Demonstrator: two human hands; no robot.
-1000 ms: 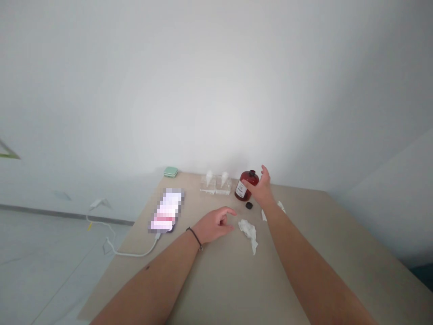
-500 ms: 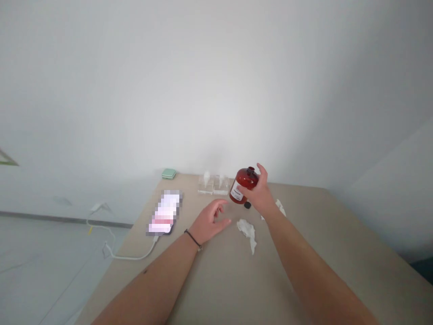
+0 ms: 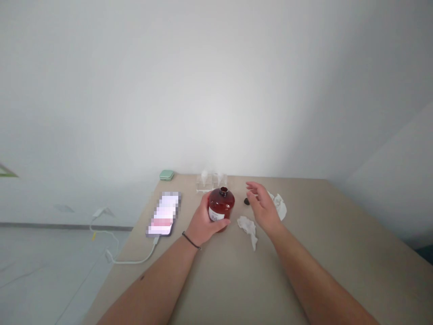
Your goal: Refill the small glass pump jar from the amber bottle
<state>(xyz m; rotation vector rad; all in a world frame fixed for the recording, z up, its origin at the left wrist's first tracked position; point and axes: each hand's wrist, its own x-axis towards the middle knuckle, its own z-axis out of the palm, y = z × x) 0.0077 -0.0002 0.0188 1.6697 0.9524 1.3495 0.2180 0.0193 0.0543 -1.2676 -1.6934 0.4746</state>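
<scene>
A reddish-brown bottle [image 3: 226, 204] with a white label and an uncapped neck stands upright, or nearly so, near the middle of the table. My left hand [image 3: 204, 222] is wrapped round its left side and front, the thumb lying across the label. To the right, my right hand [image 3: 263, 206] is raised with its fingers apart and nothing in them. Just left of those fingers a small black cap [image 3: 246, 201] rests on the table. A crumpled white tissue [image 3: 248, 229] lies between the two hands.
Another white tissue [image 3: 280, 207] lies beyond my right hand. Clear containers [image 3: 204, 184] with white contents stand behind the bottle. A phone [image 3: 164, 214] on a white cable [image 3: 137, 262] is at the left, with a small green case [image 3: 166, 175] at the far left corner. The wall rises behind the table [image 3: 237, 289].
The bottle has passed from my right hand to my left, moving left and nearer to me. My right hand has let go, and its fingers are apart beside the black cap.
</scene>
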